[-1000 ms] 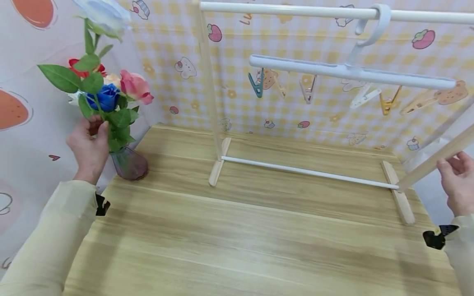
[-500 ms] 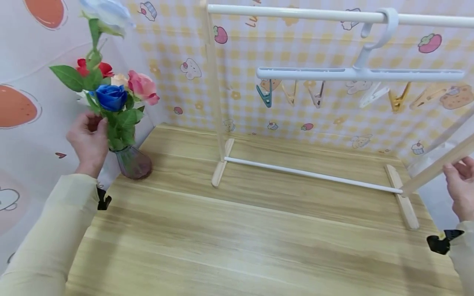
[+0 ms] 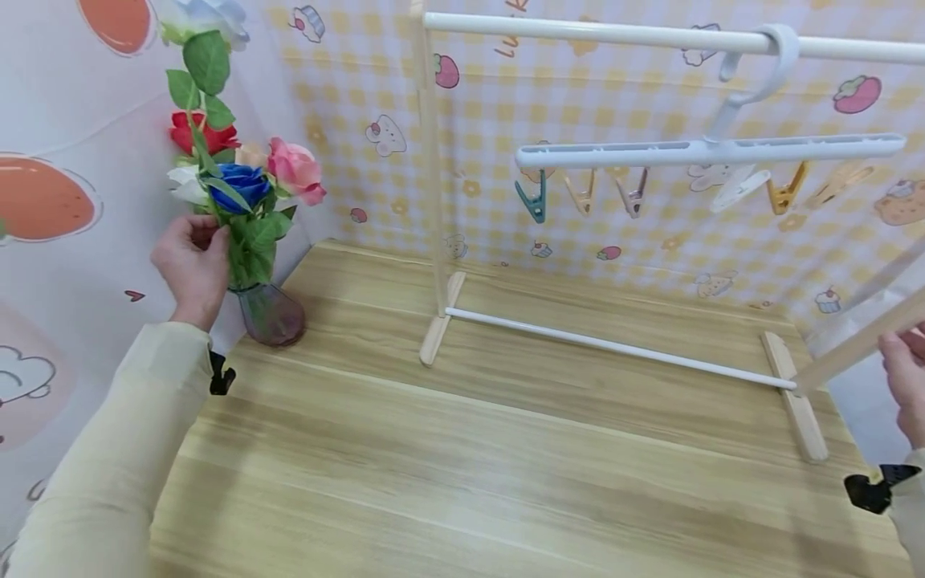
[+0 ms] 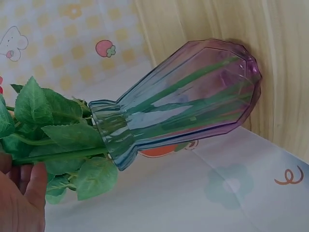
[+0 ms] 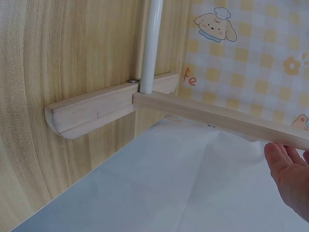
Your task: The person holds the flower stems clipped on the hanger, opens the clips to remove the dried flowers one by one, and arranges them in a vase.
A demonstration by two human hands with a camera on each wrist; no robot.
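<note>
My left hand [image 3: 193, 265] pinches the green stem [image 4: 72, 154] of a tall pale blue-white rose [image 3: 205, 22]. That stem runs down to the mouth of a clear, purple-tinted faceted vase [image 4: 188, 92], standing on the table at the left. Red [image 3: 202, 132], blue [image 3: 242, 186], pink [image 3: 296, 170] and white roses crowd around the held stem, their leaves over the vase rim. At the far right, my right hand [image 5: 289, 176] holds the wooden post [image 5: 217, 118] of a rack by its edge, thumb tip against it, fingers partly hidden behind.
A pale blue hanger [image 3: 708, 151] with several clothespins hangs from the rack's white top bar [image 3: 592, 32]. A lower white bar [image 3: 614, 345] joins the rack's two wooden feet. Wood-grain table [image 3: 462, 482] lies in front; a checked cloth [image 3: 347, 104] covers the wall behind.
The tall rose has twisted in my left fingers, its big leaf swinging from the left toward the stem. The hanger has rocked, its right end rising. The head view has shifted left.
</note>
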